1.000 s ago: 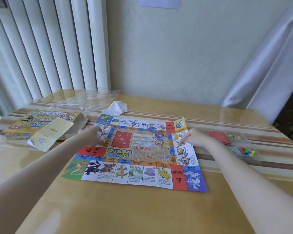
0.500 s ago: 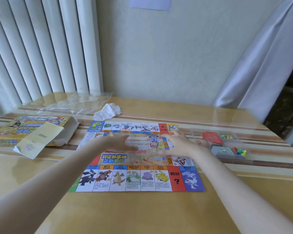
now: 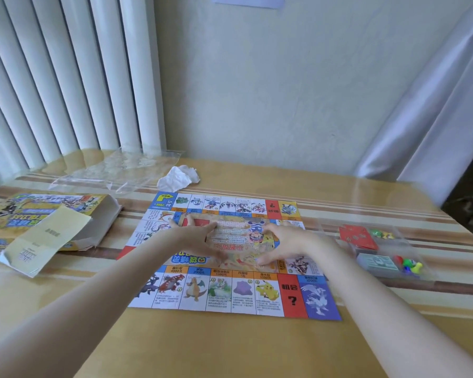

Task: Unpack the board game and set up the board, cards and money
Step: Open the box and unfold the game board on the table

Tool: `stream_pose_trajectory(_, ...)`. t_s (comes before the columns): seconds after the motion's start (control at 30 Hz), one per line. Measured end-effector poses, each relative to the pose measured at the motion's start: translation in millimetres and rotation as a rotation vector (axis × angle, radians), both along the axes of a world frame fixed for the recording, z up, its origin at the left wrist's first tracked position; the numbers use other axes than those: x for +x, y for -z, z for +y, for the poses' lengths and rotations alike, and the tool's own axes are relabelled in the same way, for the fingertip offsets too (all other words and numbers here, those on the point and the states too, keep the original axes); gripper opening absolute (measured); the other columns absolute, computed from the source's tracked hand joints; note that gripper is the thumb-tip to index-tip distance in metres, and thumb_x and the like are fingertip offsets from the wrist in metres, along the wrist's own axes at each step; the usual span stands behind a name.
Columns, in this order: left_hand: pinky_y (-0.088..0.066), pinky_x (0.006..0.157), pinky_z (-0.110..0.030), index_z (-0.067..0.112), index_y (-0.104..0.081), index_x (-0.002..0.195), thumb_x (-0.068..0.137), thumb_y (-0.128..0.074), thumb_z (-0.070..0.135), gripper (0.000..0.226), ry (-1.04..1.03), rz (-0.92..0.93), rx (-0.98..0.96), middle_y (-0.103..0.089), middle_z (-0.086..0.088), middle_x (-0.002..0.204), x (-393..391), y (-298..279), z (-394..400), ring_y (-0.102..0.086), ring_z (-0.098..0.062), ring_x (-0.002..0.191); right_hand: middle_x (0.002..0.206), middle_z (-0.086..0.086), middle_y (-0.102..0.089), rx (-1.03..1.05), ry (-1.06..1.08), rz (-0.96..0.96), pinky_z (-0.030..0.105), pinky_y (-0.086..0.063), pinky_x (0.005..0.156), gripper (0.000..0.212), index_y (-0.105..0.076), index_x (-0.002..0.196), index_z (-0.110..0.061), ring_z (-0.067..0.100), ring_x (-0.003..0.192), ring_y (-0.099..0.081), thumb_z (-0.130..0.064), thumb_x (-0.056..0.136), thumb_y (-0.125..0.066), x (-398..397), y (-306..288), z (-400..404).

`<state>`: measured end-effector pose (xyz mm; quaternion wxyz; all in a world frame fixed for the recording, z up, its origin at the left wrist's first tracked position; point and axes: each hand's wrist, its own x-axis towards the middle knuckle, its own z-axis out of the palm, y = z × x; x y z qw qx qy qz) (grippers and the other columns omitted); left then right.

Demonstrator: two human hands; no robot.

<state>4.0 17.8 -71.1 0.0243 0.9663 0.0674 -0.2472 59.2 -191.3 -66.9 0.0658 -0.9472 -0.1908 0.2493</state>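
Note:
The colourful paper game board [image 3: 221,293] lies unfolded and flat in the middle of the table. My left hand [image 3: 194,238] and my right hand [image 3: 284,242] rest flat on the board's centre picture, fingers spread, thumbs toward each other. A clear plastic tray [image 3: 421,275] at the right holds red cards [image 3: 358,237], a grey-green stack of money [image 3: 377,264] and small coloured pieces [image 3: 410,264]. The open yellow game box [image 3: 47,211] lies at the left with a pale leaflet [image 3: 47,238] on it.
A clear plastic bag [image 3: 120,170] and a crumpled white tissue [image 3: 178,178] lie behind the board. Vertical blinds stand at the back left, and a curtain hangs at the right. The table [image 3: 230,350] has striped edges.
Both hands moved from the board's left and right sides to its centre and now press there. The camera view tilted and shifted a little.

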Motion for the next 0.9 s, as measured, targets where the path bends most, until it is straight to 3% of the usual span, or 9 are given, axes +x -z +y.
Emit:
stream_pose_trajectory(0.13, -0.002, 0.111, -0.063, 0.032, -0.011, 0.149, 0.087, -0.041, 0.064, 0.075, -0.043, -0.214, -0.062, -0.003, -0.008, 0.158, 8, -9, 24, 0.004, -0.039, 0.143, 0.139, 0.014, -0.038, -0.016, -0.025, -0.232, 0.043, -0.036, 0.102, 0.047, -0.057, 0.118, -0.010, 0.032, 0.126, -0.038, -0.048, 0.091, -0.050, 22, -19, 37)
stream_pose_trajectory(0.23, -0.003, 0.111, -0.060, 0.024, -0.029, 0.144, 0.094, -0.040, 0.049, 0.056, -0.051, -0.437, 0.115, -0.008, -0.006, 0.157, 15, -16, 64, 0.002, -0.036, 0.144, 0.137, 0.017, -0.038, 0.113, -0.104, -0.250, 0.038, -0.032, 0.100, 0.034, -0.056, 0.120, -0.010, 0.031, 0.128, -0.034, -0.032, 0.097, -0.043, 30, -24, 88)
stream_pose_trajectory(0.33, -0.001, 0.114, -0.055, 0.018, -0.035, 0.140, 0.098, -0.038, 0.037, 0.046, -0.010, -0.525, 0.280, -0.008, -0.004, 0.157, 23, -19, 103, 0.002, -0.029, 0.145, 0.135, 0.017, -0.041, 0.208, -0.203, -0.228, 0.034, -0.030, 0.100, 0.034, -0.057, 0.121, -0.008, 0.029, 0.131, -0.032, -0.027, 0.099, -0.039, 41, -17, 147)
stream_pose_trajectory(0.47, -0.005, 0.112, -0.057, 0.018, -0.037, 0.138, 0.098, -0.036, 0.035, 0.043, -0.049, -0.481, 0.392, -0.004, -0.003, 0.157, 33, -16, 137, 0.005, -0.040, 0.142, 0.150, 0.013, -0.023, 0.391, -0.159, -0.200, 0.040, -0.029, 0.105, 0.035, -0.055, 0.125, -0.021, 0.032, 0.138, -0.019, -0.030, 0.098, -0.035, 73, 7, 215)
stream_pose_trajectory(0.57, -0.012, 0.110, -0.057, 0.022, -0.043, 0.136, 0.098, -0.036, 0.035, 0.041, -0.138, -0.344, 0.390, -0.012, -0.006, 0.155, 43, -12, 156, -0.005, -0.048, 0.139, 0.154, 0.010, -0.013, 0.324, -0.123, -0.204, 0.042, -0.022, 0.108, 0.038, -0.053, 0.126, -0.029, 0.034, 0.141, -0.009, -0.035, 0.099, -0.028, 97, 19, 242)
stream_pose_trajectory(0.6, -0.016, 0.110, -0.055, 0.021, -0.045, 0.136, 0.098, -0.035, 0.035, 0.041, -0.152, -0.313, 0.397, -0.022, -0.007, 0.152, 48, -11, 161, -0.014, -0.047, 0.138, 0.151, 0.009, -0.019, 0.259, -0.150, -0.199, 0.042, -0.022, 0.108, 0.039, -0.054, 0.125, -0.029, 0.034, 0.140, -0.011, -0.036, 0.099, -0.025, 103, 22, 247)
stream_pose_trajectory(0.67, -0.020, 0.108, -0.051, 0.016, -0.048, 0.132, 0.098, -0.035, 0.033, 0.040, -0.186, -0.288, 0.414, -0.037, -0.008, 0.140, 59, -8, 172, -0.027, -0.043, 0.133, 0.137, 0.013, -0.040, 0.213, -0.228, -0.180, 0.039, -0.033, 0.098, 0.040, -0.056, 0.113, -0.021, 0.033, 0.129, -0.033, -0.036, 0.100, -0.022, 116, 26, 257)
stream_pose_trajectory(0.77, -0.019, 0.108, -0.053, 0.011, -0.049, 0.128, 0.098, -0.038, 0.026, 0.035, -0.257, -0.267, 0.437, -0.040, -0.010, 0.137, 76, -6, 191, -0.030, -0.040, 0.133, 0.125, 0.011, -0.048, 0.293, -0.284, -0.205, 0.032, -0.034, 0.075, 0.034, -0.056, 0.100, -0.012, 0.029, 0.108, -0.048, -0.028, 0.099, -0.026, 129, 29, 271)
stream_pose_trajectory(0.9, -0.020, 0.107, -0.056, 0.012, -0.049, 0.127, 0.098, -0.037, 0.022, 0.032, -0.305, -0.265, 0.470, -0.040, -0.009, 0.138, 87, -5, 215, -0.028, -0.035, 0.135, 0.144, 0.007, -0.036, 0.588, -0.078, -0.523, 0.044, -0.033, 0.100, 0.041, -0.041, 0.134, -0.013, 0.028, 0.129, -0.034, -0.029, 0.099, -0.031, 139, 10, 284)
